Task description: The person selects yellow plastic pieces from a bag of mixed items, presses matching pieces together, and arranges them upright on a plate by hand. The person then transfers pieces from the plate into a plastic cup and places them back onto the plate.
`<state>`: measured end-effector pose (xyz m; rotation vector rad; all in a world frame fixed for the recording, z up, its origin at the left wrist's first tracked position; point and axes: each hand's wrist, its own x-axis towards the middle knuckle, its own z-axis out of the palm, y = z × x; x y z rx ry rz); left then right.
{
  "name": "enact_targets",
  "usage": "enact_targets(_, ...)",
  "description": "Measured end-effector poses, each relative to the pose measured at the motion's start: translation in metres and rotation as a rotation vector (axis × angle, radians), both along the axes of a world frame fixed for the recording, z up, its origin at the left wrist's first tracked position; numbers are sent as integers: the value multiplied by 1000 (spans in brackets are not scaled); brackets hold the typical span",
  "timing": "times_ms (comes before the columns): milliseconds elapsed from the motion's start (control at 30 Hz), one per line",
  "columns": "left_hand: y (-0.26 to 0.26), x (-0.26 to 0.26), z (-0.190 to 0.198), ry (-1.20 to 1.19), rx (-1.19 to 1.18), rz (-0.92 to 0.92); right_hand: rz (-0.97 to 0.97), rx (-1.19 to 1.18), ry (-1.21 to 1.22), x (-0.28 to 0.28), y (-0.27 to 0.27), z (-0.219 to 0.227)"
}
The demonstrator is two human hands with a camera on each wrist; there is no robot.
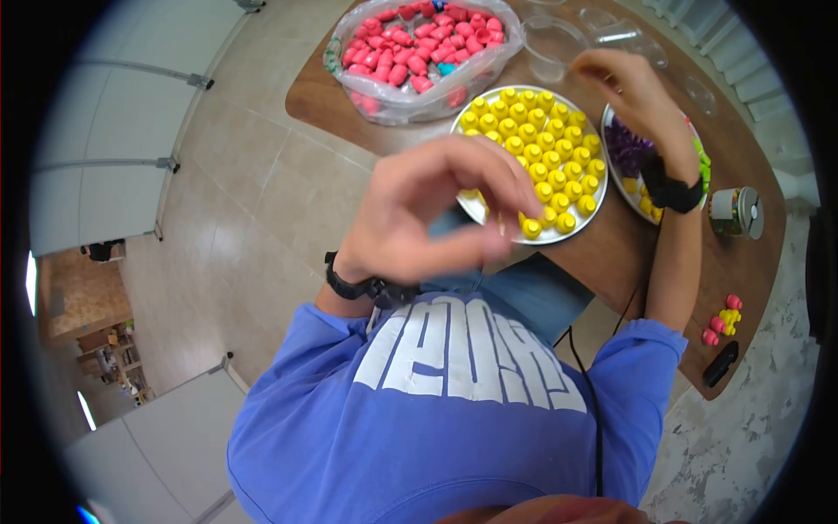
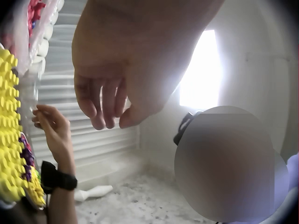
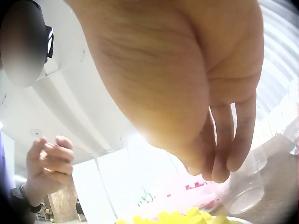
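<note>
My left hand (image 1: pixel 428 205), blurred in the head view, is raised over the near left side of a round plate (image 1: pixel 578 225) full of yellow bottle-shaped pieces (image 1: pixel 526 133). Its fingers are loosely bent, and nothing can be made out in them in the left wrist view (image 2: pixel 119 70). Above the far side of a second plate, to the right, hovers my right hand (image 1: pixel 642 96) with its fingers relaxed and bent downward. The right wrist view shows no object in this hand (image 3: pixel 187 84). Purple pieces (image 1: pixel 627 148) and yellow ones lie on that second plate, with green ones along its edge.
A clear plastic bag (image 1: pixel 397 109) of pink pieces (image 1: pixel 422 85) stands at the table's far left. Transparent containers (image 1: pixel 552 52) are behind the plates. At right are a labelled jar (image 1: pixel 736 212), a few loose pink and yellow pieces (image 1: pixel 730 320) and a black object (image 1: pixel 721 364).
</note>
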<state>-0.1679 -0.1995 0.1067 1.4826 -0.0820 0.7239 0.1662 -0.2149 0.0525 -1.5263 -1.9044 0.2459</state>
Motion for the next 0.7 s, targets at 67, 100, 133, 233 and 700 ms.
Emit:
enact_targets(67, -3, 8, 13, -268, -6, -368, -20, -130, -11, 12, -4, 5)
enact_targets(100, -7, 6, 11, -260, -26, -363, -17, -126, -2, 13, -5, 6)
enact_targets(133, -27, 6, 9, -260, -55, -375, -16, -120, 4, -18, -7, 37)
enact_targets(233, -52, 3, 12, -275, -128, -423, -40, -1, -157, -37, -28, 58)
enact_targets(700, -3, -18, 27, -356, -339, -671, -42, 27, -137, -26, -26, 45)
